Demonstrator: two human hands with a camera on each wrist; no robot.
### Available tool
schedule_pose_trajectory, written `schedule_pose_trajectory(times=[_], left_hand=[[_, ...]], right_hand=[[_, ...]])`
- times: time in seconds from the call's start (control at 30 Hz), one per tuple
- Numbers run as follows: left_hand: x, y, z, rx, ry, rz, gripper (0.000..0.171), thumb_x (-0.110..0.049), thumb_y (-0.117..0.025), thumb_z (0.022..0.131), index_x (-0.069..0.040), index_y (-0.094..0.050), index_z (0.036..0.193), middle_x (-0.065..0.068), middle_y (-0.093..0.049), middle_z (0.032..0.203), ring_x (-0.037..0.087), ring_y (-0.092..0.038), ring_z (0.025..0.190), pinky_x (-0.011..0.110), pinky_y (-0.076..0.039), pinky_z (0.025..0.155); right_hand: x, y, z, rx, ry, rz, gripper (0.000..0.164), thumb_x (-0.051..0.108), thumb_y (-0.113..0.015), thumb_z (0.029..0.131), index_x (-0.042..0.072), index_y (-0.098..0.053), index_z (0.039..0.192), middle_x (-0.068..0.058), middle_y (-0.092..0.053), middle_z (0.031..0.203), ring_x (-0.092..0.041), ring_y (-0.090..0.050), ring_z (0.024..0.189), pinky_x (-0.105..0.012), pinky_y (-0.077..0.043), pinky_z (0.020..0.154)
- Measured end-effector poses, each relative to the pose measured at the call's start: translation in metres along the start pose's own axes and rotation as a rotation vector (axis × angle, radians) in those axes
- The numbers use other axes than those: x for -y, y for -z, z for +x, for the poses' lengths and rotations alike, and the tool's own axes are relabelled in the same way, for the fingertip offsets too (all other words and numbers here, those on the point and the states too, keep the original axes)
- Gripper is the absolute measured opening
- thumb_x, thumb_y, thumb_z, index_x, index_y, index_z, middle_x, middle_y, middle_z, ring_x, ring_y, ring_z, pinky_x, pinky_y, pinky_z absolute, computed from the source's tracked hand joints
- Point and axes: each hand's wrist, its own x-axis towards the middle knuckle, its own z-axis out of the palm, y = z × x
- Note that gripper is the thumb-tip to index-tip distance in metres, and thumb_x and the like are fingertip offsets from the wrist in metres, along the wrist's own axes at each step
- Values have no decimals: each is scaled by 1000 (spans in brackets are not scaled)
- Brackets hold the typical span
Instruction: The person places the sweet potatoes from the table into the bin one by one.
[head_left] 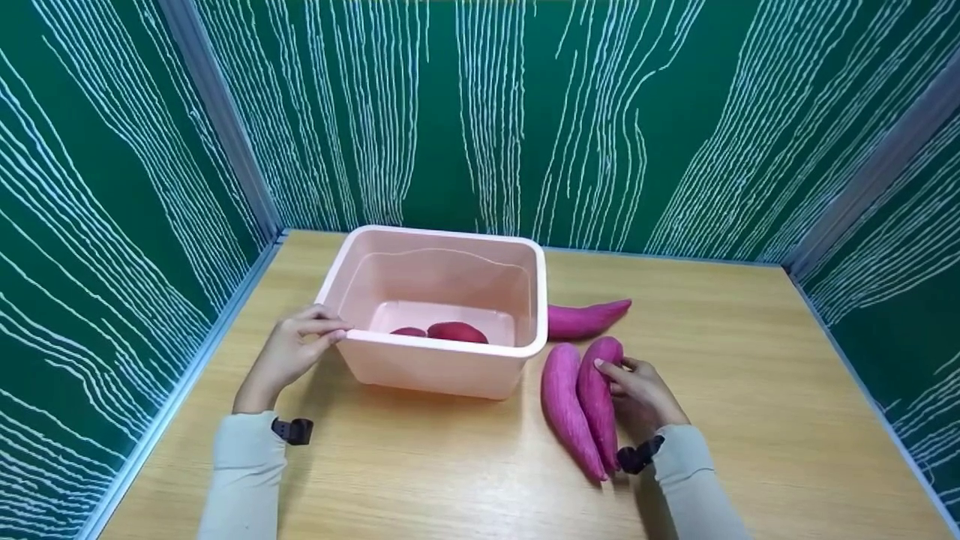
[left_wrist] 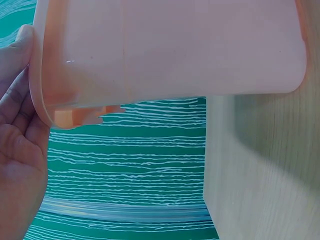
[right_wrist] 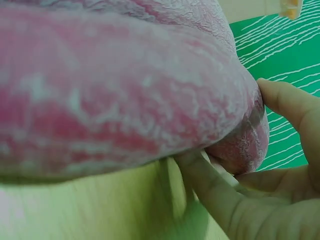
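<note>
On the left, my left hand [head_left: 292, 351] pinches the near left corner of the rim of a pink plastic bin [head_left: 435, 367]. Two reddish sweet potatoes show inside on the bin's floor, one larger [head_left: 457, 331] and one mostly hidden by the front wall. My right hand [head_left: 646, 388] grips a pink sweet potato [head_left: 598, 390] near its thick upper end, thumb on top and fingers at its far side. Another sweet potato [head_left: 561, 397] lies along its left side. In the right wrist view the gripped sweet potato [right_wrist: 130, 95] fills much of the picture.
A further sweet potato [head_left: 592, 318] lies right of the bin, its left end hidden behind the bin's wall. The wooden table [head_left: 750, 390] is bounded by green panels [head_left: 675, 150] with white wavy lines and grey metal posts [head_left: 225, 120].
</note>
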Motion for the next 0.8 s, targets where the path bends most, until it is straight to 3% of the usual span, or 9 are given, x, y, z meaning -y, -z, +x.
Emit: schedule_pose_trajectory(times=[0.23,0.57,0.8], left_hand=[[0,0,-1,-10,-44,-16,18,-6,-71,85,-5,-76,101,12,-66,107,33,-52,114,53,-46,100],[0,0,-2,-16,-60,-12,17,-6,-71,85,-5,-76,101,13,-66,108,35,-53,114,52,-47,99],[0,0,-1,-15,-49,-8,18,-6,-71,85,-4,-75,102,15,-66,110,35,-53,115,52,-46,99]], right_hand=[[3,3,-4,2,-13,21,86,43,-59,93,-10,-19,147,-9,-65,107,-13,-66,91,-29,-54,85],[9,12,-9,-16,-4,-23,85,44,-59,93,-9,-20,148,-10,-56,114,-11,-60,93,-24,-51,83],[15,15,-11,-11,30,4,84,39,-59,95,-11,-17,148,1,-54,90,-6,-54,78,-22,-50,73]])
